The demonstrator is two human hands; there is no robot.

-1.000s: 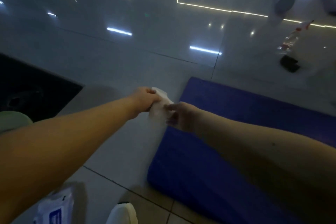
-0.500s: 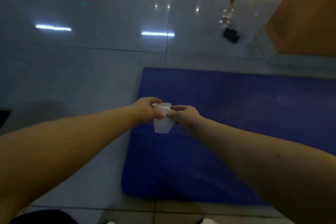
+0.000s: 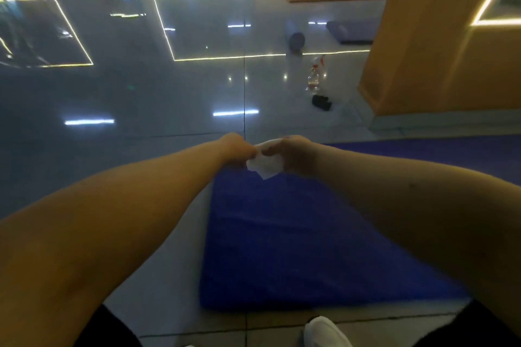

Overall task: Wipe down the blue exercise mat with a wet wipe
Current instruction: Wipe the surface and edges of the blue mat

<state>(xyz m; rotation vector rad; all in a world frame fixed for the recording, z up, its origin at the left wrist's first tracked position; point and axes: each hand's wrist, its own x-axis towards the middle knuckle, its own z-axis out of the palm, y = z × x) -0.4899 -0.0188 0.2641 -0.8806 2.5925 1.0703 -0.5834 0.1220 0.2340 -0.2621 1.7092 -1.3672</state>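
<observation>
Above blue mat (image 3: 296,234), both hands (left (image 3: 235,148), right (image 3: 294,153)) pinch wet wipe (image 3: 265,165).

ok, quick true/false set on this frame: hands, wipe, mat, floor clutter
1. The left hand and the right hand both pinch the wet wipe. True.
2. The wet wipe lies spread flat on the blue mat. False: it hangs crumpled between the two hands.
3. The blue mat is rolled up. False: it lies unrolled on the tiled floor.
4. A clear bottle is on the floor beyond the mat, with a black object just next to it. True.
</observation>
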